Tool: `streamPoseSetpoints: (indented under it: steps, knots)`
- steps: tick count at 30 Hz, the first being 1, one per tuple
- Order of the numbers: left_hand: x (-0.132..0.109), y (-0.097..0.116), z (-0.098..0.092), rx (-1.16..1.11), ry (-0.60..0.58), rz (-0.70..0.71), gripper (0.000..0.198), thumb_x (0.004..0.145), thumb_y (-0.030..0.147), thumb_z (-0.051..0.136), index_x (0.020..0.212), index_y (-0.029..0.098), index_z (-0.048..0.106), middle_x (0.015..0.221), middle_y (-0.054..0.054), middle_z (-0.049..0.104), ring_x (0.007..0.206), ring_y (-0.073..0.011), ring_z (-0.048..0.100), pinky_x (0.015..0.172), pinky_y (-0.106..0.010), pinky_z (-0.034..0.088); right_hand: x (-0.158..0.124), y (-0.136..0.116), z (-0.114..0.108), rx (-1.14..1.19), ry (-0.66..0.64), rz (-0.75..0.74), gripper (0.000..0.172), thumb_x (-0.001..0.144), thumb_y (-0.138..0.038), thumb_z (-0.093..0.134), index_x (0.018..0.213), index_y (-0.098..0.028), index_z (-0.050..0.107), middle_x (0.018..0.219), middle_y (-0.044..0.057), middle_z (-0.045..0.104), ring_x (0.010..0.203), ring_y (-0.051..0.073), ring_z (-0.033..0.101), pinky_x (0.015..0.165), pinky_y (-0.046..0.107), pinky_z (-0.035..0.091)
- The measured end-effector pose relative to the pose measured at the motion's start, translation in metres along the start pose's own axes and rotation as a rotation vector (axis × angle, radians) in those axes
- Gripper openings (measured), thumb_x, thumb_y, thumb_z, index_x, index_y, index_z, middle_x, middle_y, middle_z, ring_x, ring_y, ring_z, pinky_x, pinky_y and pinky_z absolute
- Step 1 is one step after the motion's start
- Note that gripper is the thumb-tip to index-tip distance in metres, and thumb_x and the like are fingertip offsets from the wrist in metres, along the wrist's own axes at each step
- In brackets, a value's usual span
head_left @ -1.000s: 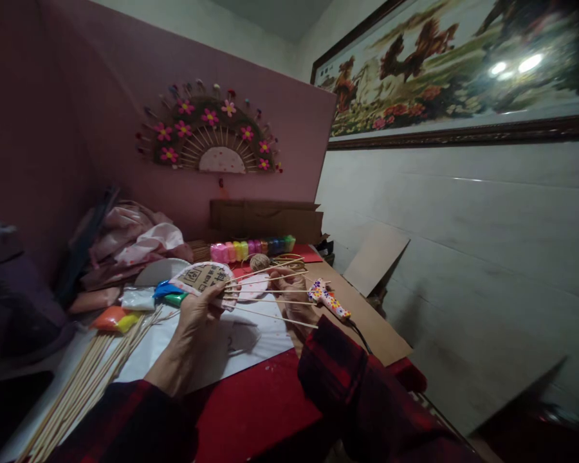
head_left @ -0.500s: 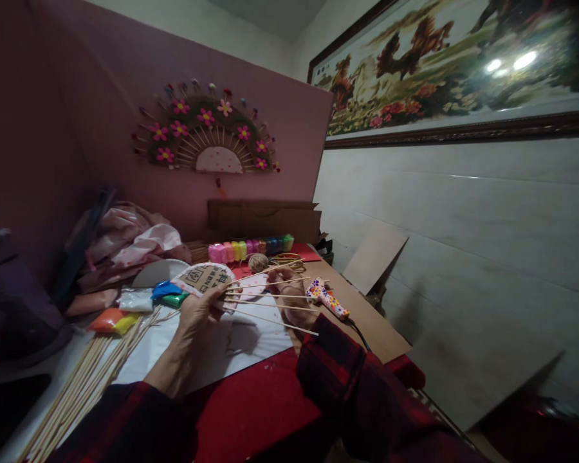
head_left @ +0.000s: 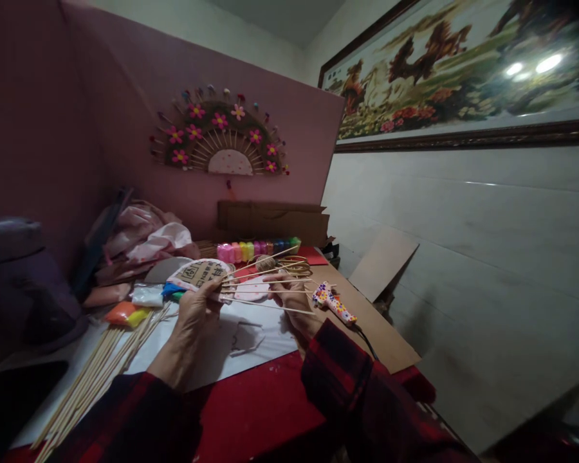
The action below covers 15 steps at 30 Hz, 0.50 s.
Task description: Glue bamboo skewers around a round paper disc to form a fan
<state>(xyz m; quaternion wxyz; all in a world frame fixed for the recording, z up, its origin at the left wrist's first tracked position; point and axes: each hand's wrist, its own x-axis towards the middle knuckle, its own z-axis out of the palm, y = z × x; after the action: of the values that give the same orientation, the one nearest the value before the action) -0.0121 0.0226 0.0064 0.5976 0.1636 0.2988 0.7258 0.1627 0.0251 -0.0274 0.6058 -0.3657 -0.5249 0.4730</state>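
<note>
Cardboard piece (head_left: 197,274) with pale rim is in the air above the white sheet (head_left: 276,342), and thin sticks (head_left: 270,306) fan from it between two and four o'clock. It is probably light, the board rather stiff, the sticks easily snapped; better to hold where they join. Left hand (head_left: 193,315) pinches there; right hand (head_left: 294,301) curls behind the sticks, whether pinching I cannot tell. At three o'clock, the gun-shaped tool (head_left: 334,302) limits movement; the red surface (head_left: 255,399) at six seems roomier.
</note>
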Motion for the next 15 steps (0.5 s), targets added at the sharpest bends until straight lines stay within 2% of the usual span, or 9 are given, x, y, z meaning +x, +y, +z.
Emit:
streamPoseSetpoints:
  steps: [6,10,15]
  knots:
    - [0.0037,0.0052,-0.0053,-0.022,-0.008,0.034,0.018,0.067,-0.005,0.058,0.077,0.01,0.061,0.07,-0.005,0.066,0.061,-0.0162,0.066,0.052,-0.024,0.055,-0.0034,-0.0002,0.0008,-0.028,-0.026,0.019,0.027,0.071,-0.038,0.066,0.083,-0.015,0.067,0.053,-0.004,0.05,0.043,0.005,0.031,0.042,0.021,0.017]
    - [0.0047,0.0056,-0.0063,-0.024,0.031,0.054,0.016,0.069,-0.005,0.056,0.073,0.01,0.06,0.07,-0.006,0.067,0.061,-0.0153,0.065,0.053,-0.025,0.056,-0.0026,0.0012,0.0016,-0.078,0.018,0.077,0.03,0.069,-0.04,0.067,0.082,-0.013,0.068,0.052,-0.003,0.053,0.042,0.004,0.03,0.042,0.021,0.017]
    - [0.0039,0.0071,-0.0061,-0.064,0.088,0.087,0.017,0.067,-0.007,0.057,0.07,0.009,0.058,0.069,-0.006,0.067,0.061,-0.0141,0.065,0.055,-0.023,0.055,-0.0037,-0.0006,0.0028,-0.09,0.034,0.093,0.023,0.067,-0.036,0.068,0.074,-0.014,0.066,0.051,-0.003,0.053,0.042,0.005,0.032,0.042,0.02,0.018]
